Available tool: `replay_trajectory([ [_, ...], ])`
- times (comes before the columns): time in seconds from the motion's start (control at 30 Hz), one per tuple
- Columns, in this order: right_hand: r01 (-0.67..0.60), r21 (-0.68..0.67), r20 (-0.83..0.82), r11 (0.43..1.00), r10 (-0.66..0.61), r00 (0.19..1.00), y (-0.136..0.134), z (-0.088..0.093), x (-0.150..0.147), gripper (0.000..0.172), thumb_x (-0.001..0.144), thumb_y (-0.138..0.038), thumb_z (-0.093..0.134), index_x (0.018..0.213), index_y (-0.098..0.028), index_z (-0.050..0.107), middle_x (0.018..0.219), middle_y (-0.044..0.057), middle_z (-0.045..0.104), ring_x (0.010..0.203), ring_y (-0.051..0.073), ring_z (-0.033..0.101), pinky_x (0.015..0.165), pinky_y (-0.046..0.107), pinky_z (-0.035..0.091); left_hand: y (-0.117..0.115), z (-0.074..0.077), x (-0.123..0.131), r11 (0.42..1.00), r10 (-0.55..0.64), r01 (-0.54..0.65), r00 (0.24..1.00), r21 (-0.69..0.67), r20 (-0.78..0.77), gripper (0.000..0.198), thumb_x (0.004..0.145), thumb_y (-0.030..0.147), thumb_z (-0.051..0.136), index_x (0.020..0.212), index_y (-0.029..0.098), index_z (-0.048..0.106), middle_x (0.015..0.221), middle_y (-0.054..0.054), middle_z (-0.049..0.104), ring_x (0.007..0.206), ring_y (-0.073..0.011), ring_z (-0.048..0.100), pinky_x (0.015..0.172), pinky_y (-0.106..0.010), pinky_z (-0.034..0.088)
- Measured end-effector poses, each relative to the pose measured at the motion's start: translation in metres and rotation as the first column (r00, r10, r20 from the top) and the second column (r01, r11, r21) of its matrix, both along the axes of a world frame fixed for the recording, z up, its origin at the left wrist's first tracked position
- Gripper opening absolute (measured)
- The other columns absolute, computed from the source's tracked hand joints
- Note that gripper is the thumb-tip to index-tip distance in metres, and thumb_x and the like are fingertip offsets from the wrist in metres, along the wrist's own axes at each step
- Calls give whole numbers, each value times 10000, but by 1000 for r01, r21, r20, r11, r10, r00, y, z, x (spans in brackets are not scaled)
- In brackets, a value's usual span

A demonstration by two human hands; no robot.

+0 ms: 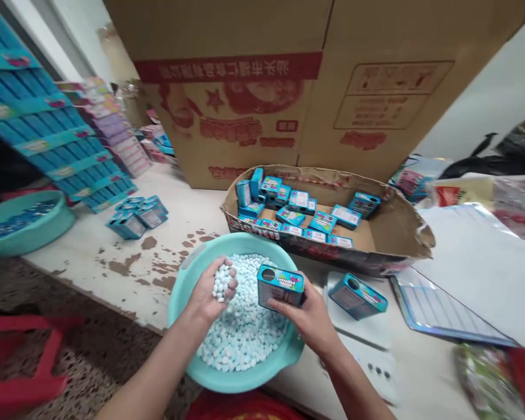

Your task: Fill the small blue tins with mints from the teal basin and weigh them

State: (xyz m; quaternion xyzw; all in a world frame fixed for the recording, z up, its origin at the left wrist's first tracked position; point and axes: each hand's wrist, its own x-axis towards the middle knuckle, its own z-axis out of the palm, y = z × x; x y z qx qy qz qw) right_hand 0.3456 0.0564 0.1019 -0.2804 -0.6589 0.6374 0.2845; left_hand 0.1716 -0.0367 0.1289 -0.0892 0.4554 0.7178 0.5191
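Observation:
My left hand (210, 291) is cupped palm up over the teal basin (181, 303), its fingers curled around a heap of small pale candies (223, 283). More of these candies (245, 344) fill the basin beneath. In my right hand (308, 312) is a blue candy box (280, 286) with a round dark hole in its top and "Caramelo" lettering. The box is held above the right side of the basin, close to the left hand but apart from it. A similar blue box (357, 296) rests on a white scale (367, 332) to the right.
Behind the basin, a cut-down cardboard tray (389, 233) holds several blue boxes; a large carton (254, 35) rises behind it. Left are a cluster of boxes (137, 216), stacked blue display trays (48, 111) and another basin (61, 219). A clipboard (446, 326) lies right.

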Motion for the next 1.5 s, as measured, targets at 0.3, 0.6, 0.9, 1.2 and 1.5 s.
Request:
replay_trajectory([
  [0.3, -130, 278, 137, 952, 95, 986, -21, -2, -29, 265, 745, -277, 662, 993, -214, 593, 974, 30, 644, 905, 232, 589, 814, 353, 446, 18, 27, 18, 966, 234, -152, 857, 209, -459, 307, 677, 376, 724, 696, 160, 507, 616, 32, 564, 538, -109, 593, 493, -193, 477],
  [0.6, -140, 327, 165, 934, 89, 982, -20, 1, -29, 206, 759, -260, 657, 948, -211, 590, 963, 37, 595, 915, 233, 546, 808, 354, 421, 17, 19, 17, 974, 206, -126, 839, 188, -503, 312, 712, 425, 701, 765, 165, 537, 705, 21, 607, 543, -107, 603, 515, -209, 485],
  [0.9, -135, 293, 158, 947, 91, 983, -19, 1, -28, 195, 758, -289, 671, 918, -209, 596, 926, 26, 589, 886, 225, 545, 788, 337, 417, 17, 17, 18, 982, 129, -33, 833, 184, -538, 299, 717, 422, 697, 710, 162, 548, 623, 30, 572, 493, -97, 558, 480, -208, 464],
  [1.2, -120, 263, 122, 957, 91, 988, -18, 2, -23, 194, 758, -275, 668, 926, -219, 589, 942, 23, 591, 904, 225, 551, 801, 333, 421, 21, 23, 25, 983, 105, 2, 818, 186, -566, 269, 754, 410, 660, 738, 163, 556, 666, 16, 581, 557, -112, 588, 538, -225, 485],
  [1.5, -107, 238, 134, 965, 77, 988, -18, 0, -24, 192, 736, -263, 658, 906, -208, 587, 914, 18, 583, 876, 214, 550, 785, 325, 418, 20, 19, 32, 982, 24, 94, 796, 163, -605, 256, 788, 399, 618, 727, 159, 553, 602, 21, 555, 470, -86, 524, 449, -190, 390],
])
